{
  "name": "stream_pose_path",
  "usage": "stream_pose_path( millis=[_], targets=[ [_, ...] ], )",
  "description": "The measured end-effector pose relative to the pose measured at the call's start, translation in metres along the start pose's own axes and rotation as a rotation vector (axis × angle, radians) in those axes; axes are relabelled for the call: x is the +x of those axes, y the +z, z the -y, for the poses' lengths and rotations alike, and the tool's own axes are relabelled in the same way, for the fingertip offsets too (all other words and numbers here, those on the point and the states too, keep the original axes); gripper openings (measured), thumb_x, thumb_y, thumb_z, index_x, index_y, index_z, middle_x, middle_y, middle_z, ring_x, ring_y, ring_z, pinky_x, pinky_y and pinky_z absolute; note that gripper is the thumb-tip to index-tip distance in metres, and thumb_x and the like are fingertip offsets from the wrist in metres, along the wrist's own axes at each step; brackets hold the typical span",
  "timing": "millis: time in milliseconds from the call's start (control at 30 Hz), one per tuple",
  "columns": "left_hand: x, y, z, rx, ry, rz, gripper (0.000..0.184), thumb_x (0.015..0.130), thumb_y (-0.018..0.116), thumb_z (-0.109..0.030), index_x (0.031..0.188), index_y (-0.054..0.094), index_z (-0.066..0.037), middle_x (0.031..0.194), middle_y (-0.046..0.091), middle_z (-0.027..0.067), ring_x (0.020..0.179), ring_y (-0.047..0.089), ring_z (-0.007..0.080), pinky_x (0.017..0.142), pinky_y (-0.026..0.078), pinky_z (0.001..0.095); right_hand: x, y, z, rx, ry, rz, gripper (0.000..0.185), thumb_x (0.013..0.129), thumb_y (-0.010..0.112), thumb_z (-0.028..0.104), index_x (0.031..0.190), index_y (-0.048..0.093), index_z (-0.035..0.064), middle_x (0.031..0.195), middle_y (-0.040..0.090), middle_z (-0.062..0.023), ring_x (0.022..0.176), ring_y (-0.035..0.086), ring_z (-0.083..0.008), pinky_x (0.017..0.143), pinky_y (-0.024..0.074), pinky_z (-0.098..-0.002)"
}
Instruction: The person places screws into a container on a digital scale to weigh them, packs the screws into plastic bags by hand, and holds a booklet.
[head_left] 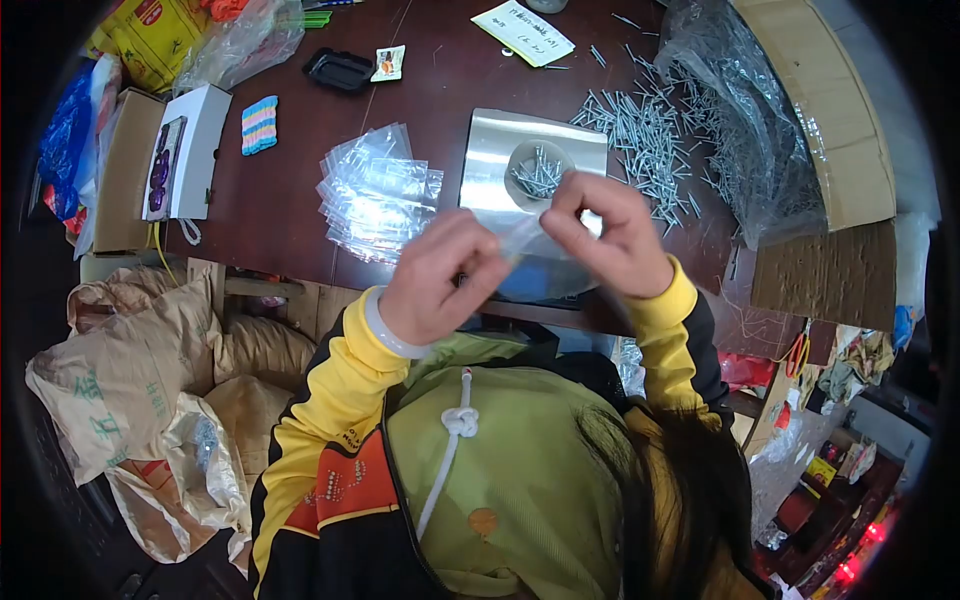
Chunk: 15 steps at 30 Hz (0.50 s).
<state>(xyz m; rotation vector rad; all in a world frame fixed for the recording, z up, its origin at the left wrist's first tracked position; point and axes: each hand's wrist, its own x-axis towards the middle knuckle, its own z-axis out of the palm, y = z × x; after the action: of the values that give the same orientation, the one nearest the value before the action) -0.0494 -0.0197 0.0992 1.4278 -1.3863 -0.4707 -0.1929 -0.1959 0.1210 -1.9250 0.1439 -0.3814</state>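
My left hand (445, 275) and my right hand (612, 235) pinch a small clear plastic bag (522, 236) between them, above the front of a metal scale (485, 150). On the scale stands a round cup (520, 158) with several screws in it, partly behind my right hand. A loose stack of clear bags (375, 190) lies left of the scale. To its right spreads a big pile of silver screws (645, 145). Whether the pinched bag holds anything cannot be made out.
A cardboard box (830, 80) lined with plastic holds more screws at the right. Farther back are a handwritten note (523, 32), a black tray (338, 70) and a small packet (389, 63). A striped cloth (259, 126) and white box (200, 150) lie left; paper sacks (140, 350) stand below.
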Motion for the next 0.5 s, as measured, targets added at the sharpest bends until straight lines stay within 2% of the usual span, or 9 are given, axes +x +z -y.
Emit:
stream_pose_path(
  millis=[33, 67, 100, 167, 200, 267, 367, 433, 500],
  targets=[
    [0.001, -0.003, 0.002, 0.090, 0.020, -0.016, 0.014, 0.078, 0.063, 0.003, 0.074, 0.051, -0.003, 0.079, 0.052, 0.0075, 0.069, 0.049, 0.0186, 0.065, 0.040, 0.0279, 0.000, -0.003, -0.004, -0.074, -0.001, -0.044, 0.014, 0.087, 0.065, 0.013, 0.081, 0.058, 0.0022, 0.072, 0.055, -0.0038, 0.064, 0.051, -0.0143, 0.059, 0.0407, -0.0271],
    [-0.001, -0.004, -0.005, 0.077, -0.047, -0.134, 0.021, 0.074, 0.066, 0.002, 0.065, 0.048, -0.003, 0.081, 0.053, 0.0086, 0.074, 0.053, 0.0217, 0.069, 0.041, 0.0295, 0.001, -0.005, -0.008, -0.147, -0.002, -0.088, 0.013, 0.086, 0.066, 0.012, 0.083, 0.059, 0.0018, 0.073, 0.055, -0.0033, 0.065, 0.050, -0.0131, 0.059, 0.0394, -0.0262],
    [0.000, -0.008, -0.003, 0.136, 0.024, -0.170, 0.022, 0.073, 0.067, 0.002, 0.064, 0.047, -0.004, 0.082, 0.053, 0.0089, 0.076, 0.054, 0.0226, 0.071, 0.042, 0.0304, 0.001, -0.009, -0.014, -0.220, -0.001, -0.132, 0.012, 0.086, 0.067, 0.011, 0.084, 0.060, 0.0015, 0.074, 0.055, -0.0028, 0.066, 0.049, -0.0120, 0.060, 0.0380, -0.0254],
    [0.004, -0.019, 0.005, 0.258, 0.167, -0.246, 0.026, 0.071, 0.069, 0.002, 0.061, 0.046, -0.005, 0.083, 0.054, 0.0096, 0.080, 0.056, 0.0244, 0.074, 0.042, 0.0324, 0.000, -0.023, -0.029, -0.380, -0.054, -0.122, 0.014, 0.081, 0.070, 0.009, 0.091, 0.063, 0.0033, 0.079, 0.056, -0.0046, 0.067, 0.051, -0.0156, 0.061, 0.0405, -0.0268],
    [0.004, -0.021, 0.005, 0.236, 0.134, -0.271, 0.032, 0.066, 0.072, 0.003, 0.056, 0.044, -0.008, 0.079, 0.057, 0.0060, 0.077, 0.056, 0.0237, 0.074, 0.040, 0.0341, -0.002, -0.029, -0.031, -0.441, -0.047, -0.117, 0.015, 0.079, 0.070, 0.008, 0.092, 0.063, 0.0037, 0.081, 0.055, -0.0052, 0.068, 0.051, -0.0167, 0.061, 0.0410, -0.0270],
    [0.001, -0.024, 0.010, 0.303, 0.119, -0.291, 0.032, 0.066, 0.073, 0.003, 0.057, 0.044, -0.008, 0.075, 0.057, 0.0045, 0.080, 0.058, 0.0242, 0.075, 0.040, 0.0342, -0.005, -0.034, -0.035, -0.579, -0.015, -0.082, 0.020, 0.075, 0.071, 0.007, 0.093, 0.064, 0.0061, 0.085, 0.054, -0.0071, 0.069, 0.054, -0.0220, 0.062, 0.0441, -0.0294],
    [-0.004, -0.023, 0.018, 0.339, 0.082, -0.306, 0.033, 0.066, 0.076, 0.000, 0.058, 0.045, -0.008, 0.070, 0.057, 0.0027, 0.085, 0.060, 0.0250, 0.076, 0.040, 0.0344, -0.006, -0.027, -0.040, -0.738, 0.007, -0.042, 0.021, 0.075, 0.072, 0.015, 0.092, 0.062, 0.0091, 0.085, 0.055, -0.0082, 0.078, 0.059, -0.0271, 0.066, 0.0489, -0.0354],
    [-0.007, -0.022, 0.023, 0.330, 0.054, -0.309, 0.033, 0.066, 0.077, -0.001, 0.059, 0.046, -0.009, 0.071, 0.059, 0.0032, 0.084, 0.060, 0.0247, 0.076, 0.039, 0.0346, -0.005, -0.018, -0.043, -0.781, -0.047, -0.028, 0.019, 0.075, 0.072, 0.018, 0.089, 0.061, 0.0097, 0.085, 0.055, -0.0075, 0.079, 0.059, -0.0268, 0.066, 0.0492, -0.0363],
    [-0.010, -0.022, 0.022, 0.332, 0.000, -0.274, 0.030, 0.070, 0.073, 0.001, 0.061, 0.046, -0.007, 0.075, 0.061, 0.0050, 0.092, 0.061, 0.0276, 0.082, 0.040, 0.0370, -0.002, -0.007, -0.043, -0.780, -0.079, -0.038, 0.019, 0.075, 0.072, 0.020, 0.087, 0.060, 0.0099, 0.085, 0.055, -0.0066, 0.080, 0.059, -0.0264, 0.066, 0.0493, -0.0366]
  ],
)
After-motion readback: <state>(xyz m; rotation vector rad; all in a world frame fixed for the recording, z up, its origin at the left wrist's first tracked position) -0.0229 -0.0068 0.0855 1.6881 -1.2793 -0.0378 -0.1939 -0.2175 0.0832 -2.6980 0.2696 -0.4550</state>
